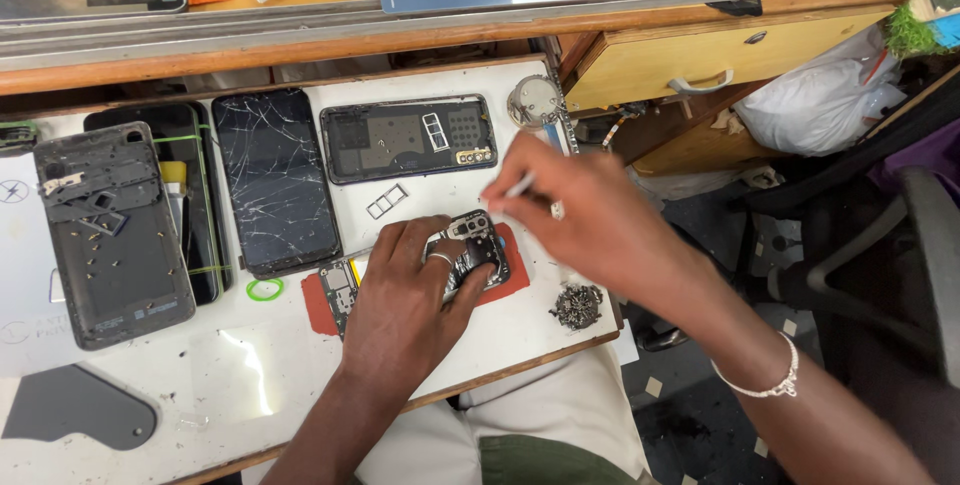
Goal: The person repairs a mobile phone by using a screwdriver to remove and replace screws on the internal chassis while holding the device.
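My left hand (405,290) presses down on an opened phone (478,245) with its camera module exposed, lying on a red mat (517,275). My right hand (580,215) hovers just above the phone's right end and pinches a thin light-coloured tool (520,185). A small tray-shaped metal part (386,202) lies just above the phone on the white work board (250,365).
A cracked screen (275,180), a phone back frame (408,138), a dark rear cover (110,235) and another phone (190,195) lie to the left. A green ring (264,290), a small tangle of parts (577,305), a round tin (535,102) and a wooden drawer (700,60) are nearby.
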